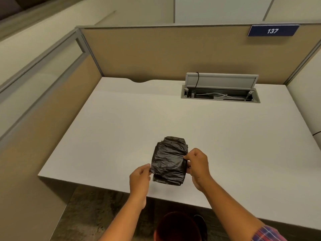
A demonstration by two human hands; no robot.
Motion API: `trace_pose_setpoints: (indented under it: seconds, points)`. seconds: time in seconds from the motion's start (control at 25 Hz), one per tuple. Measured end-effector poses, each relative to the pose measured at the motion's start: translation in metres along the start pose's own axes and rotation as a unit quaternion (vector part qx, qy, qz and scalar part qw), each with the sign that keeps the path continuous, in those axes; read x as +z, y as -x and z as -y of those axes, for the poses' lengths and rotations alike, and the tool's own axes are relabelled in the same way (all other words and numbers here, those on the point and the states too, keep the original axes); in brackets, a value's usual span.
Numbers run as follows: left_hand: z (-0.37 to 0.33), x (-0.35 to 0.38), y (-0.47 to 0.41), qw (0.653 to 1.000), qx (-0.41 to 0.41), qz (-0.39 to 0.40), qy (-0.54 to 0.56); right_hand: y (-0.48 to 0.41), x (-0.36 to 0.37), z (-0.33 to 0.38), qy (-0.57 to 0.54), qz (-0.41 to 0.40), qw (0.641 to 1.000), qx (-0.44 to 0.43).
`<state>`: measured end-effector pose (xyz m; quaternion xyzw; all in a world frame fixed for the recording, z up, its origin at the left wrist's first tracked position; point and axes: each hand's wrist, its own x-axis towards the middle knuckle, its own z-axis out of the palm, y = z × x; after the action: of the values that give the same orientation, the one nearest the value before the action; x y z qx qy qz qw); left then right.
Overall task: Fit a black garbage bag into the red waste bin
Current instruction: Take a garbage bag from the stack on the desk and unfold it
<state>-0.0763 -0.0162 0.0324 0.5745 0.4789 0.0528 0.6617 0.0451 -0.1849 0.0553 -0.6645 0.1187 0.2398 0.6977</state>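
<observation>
Right now both hands are up over the near edge of a white rectangular desk (121,122), and between them they hold a folded, crinkled black plastic garbage bag (169,160). The left hand (139,178) pinches the bag's lower left edge between thumb and fingers. The right hand (197,165) grips the right edge, fingers curled tight around the plastic. The bag is a thick, roughly rectangular wad, not yet opened out, and whether its far end touches the desktop or is lifted just above it cannot be told.

Below the hands, on the speckled dark carpet (90,213) at the person's feet, stands the round red waste bin (177,226); only its upper part shows at the bottom of the view, between the two forearms, and its inside looks dark. Beside the bin on the right is a dark shoe (199,221). A plaid red-and-blue sleeve (268,233) covers the right upper arm.

At the back right of the desk a grey cable hatch (220,87) stands with its lid propped up, white cables lying inside. Tan fabric partition panels (156,53) enclose the desk, and a blue sign reading 137 (273,30) hangs on the top rail.
</observation>
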Motion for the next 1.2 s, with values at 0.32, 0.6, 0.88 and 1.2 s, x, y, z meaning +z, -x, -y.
trace_pose_setpoints:
  seconds: [0.32, 0.6, 0.88, 1.2]
  points:
    - [0.016, -0.074, 0.076, 0.925, -0.110, 0.263, 0.253, 0.098, 0.023, -0.034, 0.036, 0.022, 0.999, 0.015]
    - [0.033, -0.108, 0.113, 0.963, -0.043, 0.219, 0.153, 0.186, 0.053, -0.043, 0.309, -0.053, 0.935, -0.164]
    - [0.045, -0.103, 0.138, 0.967, -0.040, 0.198, 0.153, 0.234, 0.077, -0.052, 0.488, 0.022, 0.840, -0.236]
    - [0.047, -0.096, 0.144, 0.955, -0.066, 0.189, 0.217, 0.210, -0.020, -0.047, 0.156, -0.130, 0.974, -0.102]
